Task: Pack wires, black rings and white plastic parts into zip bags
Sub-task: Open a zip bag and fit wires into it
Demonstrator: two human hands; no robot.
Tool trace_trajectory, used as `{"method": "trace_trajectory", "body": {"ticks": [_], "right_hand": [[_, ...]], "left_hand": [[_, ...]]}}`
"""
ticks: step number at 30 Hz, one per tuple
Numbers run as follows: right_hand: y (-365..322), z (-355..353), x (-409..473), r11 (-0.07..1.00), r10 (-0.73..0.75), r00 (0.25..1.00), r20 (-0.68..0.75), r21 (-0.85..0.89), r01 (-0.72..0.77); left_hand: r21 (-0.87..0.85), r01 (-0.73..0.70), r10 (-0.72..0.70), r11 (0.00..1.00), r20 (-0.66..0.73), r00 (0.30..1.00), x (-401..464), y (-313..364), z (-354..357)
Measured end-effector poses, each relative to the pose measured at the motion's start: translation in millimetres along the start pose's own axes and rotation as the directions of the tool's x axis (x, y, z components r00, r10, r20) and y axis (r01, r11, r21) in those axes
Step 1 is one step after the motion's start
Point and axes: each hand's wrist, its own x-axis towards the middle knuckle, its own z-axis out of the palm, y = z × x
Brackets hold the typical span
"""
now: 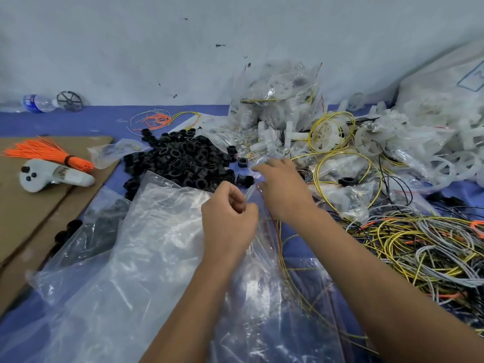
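My left hand [230,213] pinches the top edge of a small clear zip bag [258,231] between my thumb and curled fingers. My right hand [281,184] is just beside it, with its fingers bent down onto the far side of the same bag's mouth. I cannot tell for sure if those fingers grip the bag or only press on it. The bag has a thin red line along its top.

Under my left arm lies a big crinkly sheet of clear plastic bags [146,247], spread on the blue worktop [104,119].

Just past my hands sits a heap of black rings [183,158]. A few loose rings lie right by my right hand.

To the right of my right arm is a big tangle of wires [419,247], yellow, grey, black and orange. Behind it, white plastic parts [432,153] that look like little wheels are piled up. A stack of filled zip bags [277,100] leans near the wall.

On the left lies brown cardboard [39,205]. On it rest a bunch of orange ties [49,153] and a white controller [52,176]. A water bottle [36,102] lies far back by the wall, next to a dark wheel [70,100].
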Motion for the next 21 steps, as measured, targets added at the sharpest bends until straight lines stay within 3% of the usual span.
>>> {"method": "trace_trajectory", "body": {"ticks": [3,11,14,16,18,21], "right_hand": [[-3,2,22,0.988,-0.084,0.973,0.214,-0.106,0.109],[-2,-1,27,0.993,-0.098,0.970,0.221,-0.048,0.111],[1,-4,18,0.996,0.027,0.999,0.033,0.086,-0.029],[3,-9,4,0.957,0.157,0.975,-0.154,0.267,-0.112],[2,-15,-16,0.878,0.277,0.916,-0.291,0.464,-0.118],[-1,-23,-54,0.691,0.402,0.866,-0.298,0.719,-0.074]], "left_hand": [[0.043,0.005,-0.006,0.999,0.037,0.999,-1,-5,2],[0.149,-0.021,0.001,0.989,0.135,0.991,-2,-8,5],[0.157,0.000,-0.020,0.988,0.124,0.992,-3,-8,4],[0.150,0.015,-0.033,0.989,0.116,0.993,-2,-8,4],[0.147,0.022,-0.039,0.989,0.115,0.993,-1,-8,4],[0.168,0.007,-0.028,0.986,0.123,0.992,-2,-7,5]]}}
